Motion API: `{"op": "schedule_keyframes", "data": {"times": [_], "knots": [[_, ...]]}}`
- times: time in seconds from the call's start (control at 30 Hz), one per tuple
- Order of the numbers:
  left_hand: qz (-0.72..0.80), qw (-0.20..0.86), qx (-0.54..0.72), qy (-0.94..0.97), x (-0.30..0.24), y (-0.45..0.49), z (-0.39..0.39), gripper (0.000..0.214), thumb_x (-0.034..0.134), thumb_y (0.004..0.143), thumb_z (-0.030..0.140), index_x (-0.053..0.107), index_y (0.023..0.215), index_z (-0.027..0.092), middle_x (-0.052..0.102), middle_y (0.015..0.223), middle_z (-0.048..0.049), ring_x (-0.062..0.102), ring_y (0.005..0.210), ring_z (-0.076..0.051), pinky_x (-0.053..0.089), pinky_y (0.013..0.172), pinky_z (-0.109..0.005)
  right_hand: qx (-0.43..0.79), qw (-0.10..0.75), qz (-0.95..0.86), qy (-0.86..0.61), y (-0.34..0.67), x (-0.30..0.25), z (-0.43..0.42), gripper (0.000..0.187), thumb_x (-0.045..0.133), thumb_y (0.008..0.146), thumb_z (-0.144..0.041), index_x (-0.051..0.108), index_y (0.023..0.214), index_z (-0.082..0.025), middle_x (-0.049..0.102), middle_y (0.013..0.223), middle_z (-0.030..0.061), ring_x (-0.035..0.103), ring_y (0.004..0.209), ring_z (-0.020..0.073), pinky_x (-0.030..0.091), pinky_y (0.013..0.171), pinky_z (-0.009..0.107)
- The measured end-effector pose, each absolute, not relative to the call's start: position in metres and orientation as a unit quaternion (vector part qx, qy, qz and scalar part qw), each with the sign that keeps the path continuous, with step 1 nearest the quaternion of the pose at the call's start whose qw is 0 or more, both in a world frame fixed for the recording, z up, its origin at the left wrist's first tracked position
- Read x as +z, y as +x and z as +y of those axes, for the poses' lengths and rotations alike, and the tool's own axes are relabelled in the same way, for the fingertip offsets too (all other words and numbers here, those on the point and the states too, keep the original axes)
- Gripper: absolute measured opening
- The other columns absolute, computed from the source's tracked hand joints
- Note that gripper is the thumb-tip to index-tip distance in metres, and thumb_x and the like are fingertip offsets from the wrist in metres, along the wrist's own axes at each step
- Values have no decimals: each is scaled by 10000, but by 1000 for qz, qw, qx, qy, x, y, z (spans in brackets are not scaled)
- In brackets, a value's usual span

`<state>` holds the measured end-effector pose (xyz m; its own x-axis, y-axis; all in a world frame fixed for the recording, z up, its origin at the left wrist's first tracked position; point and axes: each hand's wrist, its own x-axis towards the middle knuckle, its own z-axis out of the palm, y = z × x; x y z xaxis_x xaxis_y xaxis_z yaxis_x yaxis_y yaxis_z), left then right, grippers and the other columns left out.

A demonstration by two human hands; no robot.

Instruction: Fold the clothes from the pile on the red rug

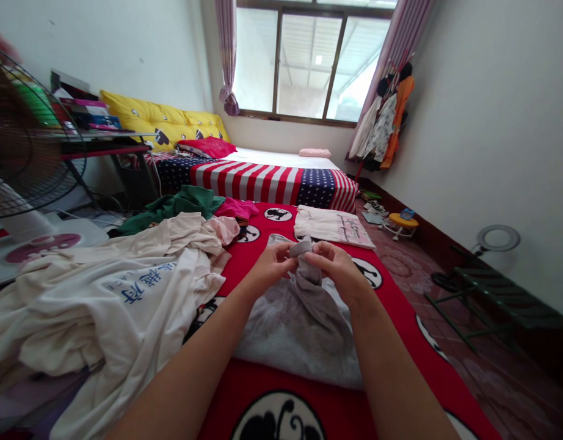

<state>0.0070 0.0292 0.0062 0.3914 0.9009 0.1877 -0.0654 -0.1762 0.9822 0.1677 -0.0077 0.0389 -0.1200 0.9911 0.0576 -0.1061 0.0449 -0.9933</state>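
Observation:
A grey garment (300, 336) lies bunched on the red patterned cloth (245, 382) in front of me. My left hand (276, 263) pinches a raised edge of it, and my right hand (331, 263) pinches the same edge a little to the right. Between the two hands the fabric stands up in a narrow twisted fold. Its exact kind cannot be made out. Just beyond my hands a folded white shirt (331, 225) with a printed pink patch lies flat. To the left spreads a heap with a cream shirt (112, 305) bearing blue lettering on top.
Green clothing (176, 205) and a pink garment (238, 209) lie behind the heap. A fan (29, 146) stands at the left. A bed with a flag-pattern cover (263, 183) is at the back. On the right are a dark green folding stool (501, 293) and a yellow stool (403, 221).

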Motion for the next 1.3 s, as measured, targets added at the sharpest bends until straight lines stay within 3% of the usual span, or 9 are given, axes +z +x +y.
{"op": "schedule_keyframes", "data": {"times": [0.17, 0.3, 0.43, 0.53, 0.63, 0.77, 0.93, 1.17, 1.3], "knots": [[349, 557, 457, 599, 6, 1, 34, 324, 763, 631, 355, 625, 818, 130, 635, 665, 0, 597, 568, -112, 447, 495, -190, 565, 566, -447, -401, 178, 30, 1, 338, 793, 590, -394, 563, 739, -196, 544, 637, -53, 472, 539, 87, 374, 518, 218], [342, 568, 485, 571, 10, 1, 33, 371, 806, 599, 381, 621, 802, 131, 648, 643, 0, 615, 566, -119, 467, 525, -205, 366, 633, -484, -481, 181, 13, 14, 245, 767, 572, -301, 612, 731, -199, 605, 731, -10, 556, 689, 149, 439, 615, 263], [311, 578, 506, 560, 15, 5, 28, 405, 806, 620, 399, 642, 867, 122, 690, 769, -34, 653, 656, -147, 518, 603, -248, 162, 563, -592, -554, 175, 12, 14, 224, 621, 736, -374, 717, 795, -180, 640, 1041, 95, 573, 995, 236, 455, 800, 337], [285, 576, 517, 565, 17, 9, 24, 419, 784, 660, 397, 663, 945, 115, 708, 871, -65, 672, 757, -174, 535, 682, -275, 210, 489, -638, -556, 168, 24, 3, 348, 561, 801, -463, 719, 923, -178, 690, 917, 72, 620, 866, 212, 462, 769, 324], [256, 589, 516, 566, 16, 13, 20, 509, 738, 720, 419, 629, 1121, 125, 716, 970, -90, 677, 880, -208, 531, 774, -305, 267, 413, -674, -551, 168, 30, 0, 338, 712, 665, -392, 708, 931, -184, 703, 789, 20, 623, 732, 195, 452, 639, 271], [263, 559, 520, 590, 9, 12, 25, 676, 662, 801, 416, 414, 1383, 176, 727, 962, -91, 683, 913, -222, 529, 787, -340, 319, 525, -519, -594, 192, 9, 16, 209, 653, 651, -281, 691, 828, -175, 692, 723, -4, 623, 683, 178, 460, 603, 254], [487, 293, 496, 657, -13, -7, 48, 350, 623, 799, 192, 637, 1143, 132, 719, 968, -119, 680, 882, -219, 515, 815, -334, 333, 571, -358, -660, 238, -28, 30, 181, 628, 642, -263, 647, 786, -155, 670, 658, 26, 616, 580, 179, 473, 520, 265], [579, 200, 396, 684, -47, -22, 64, 453, 641, 758, 131, 624, 1210, 151, 692, 1075, -122, 649, 982, -214, 485, 891, -306, 274, 541, -412, -680, 245, -41, 31, 776, 754, 561, -318, 508, 1288, -202, 692, 1038, 83, 664, 865, 229, 523, 711, 306], [578, 198, 392, 688, -50, -19, 66, 447, 621, 778, 180, 623, 1225, 187, 687, 1063, -105, 643, 945, -207, 478, 868, -306, 160, 446, -527, -706, 241, -29, 29, 820, 707, 628, -351, 430, 1391, -239, 659, 1138, 96, 635, 997, 274, 484, 847, 380]]}}
